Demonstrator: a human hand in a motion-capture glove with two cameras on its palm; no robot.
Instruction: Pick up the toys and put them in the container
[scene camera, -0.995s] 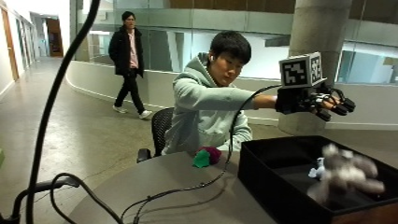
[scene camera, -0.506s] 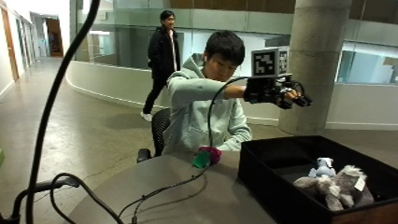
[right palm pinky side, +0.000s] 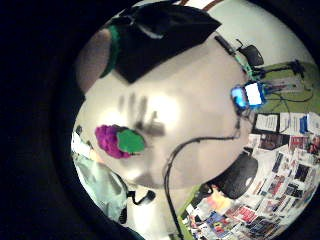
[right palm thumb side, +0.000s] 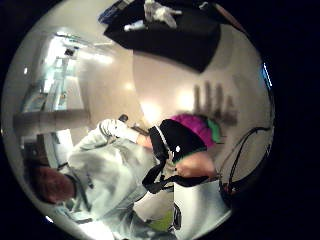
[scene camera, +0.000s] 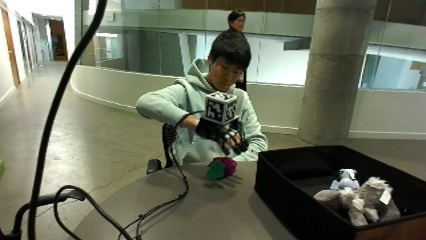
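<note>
A seated person in a pale hooded top holds the gloved right hand (scene camera: 225, 134) in the air above the round grey counter (scene camera: 200, 210), its fingers spread and pointing down, gripping nothing; we see its five-fingered shadow (right palm pinky side: 140, 114) cast on the counter just beside the toy. Directly below that hand sits a purple and green plush toy (scene camera: 220, 168), resting on the counter near the edge closest to the person and apart from the fingers. From the little finger side palm view the toy (right palm pinky side: 120, 140) shows a purple body with a green patch on top, lying by the hand's shadow. To the side of the hand, farther from the person, we see a black open-topped container (scene camera: 286, 192) standing on the counter, well apart from the purple toy. Inside it lie a grey and white plush animal (scene camera: 356, 201) and, just behind and touching it, a smaller pale blue and white plush figure (scene camera: 345, 180). A black cable (scene camera: 170, 200) trails from the gloved hand down across the counter, passing beside the toy. The thumb side palm view shows the container (right palm thumb side: 170, 35) beyond the shadow, with the pale plush animals inside it. We cannot make out the person's other hand.
</note>
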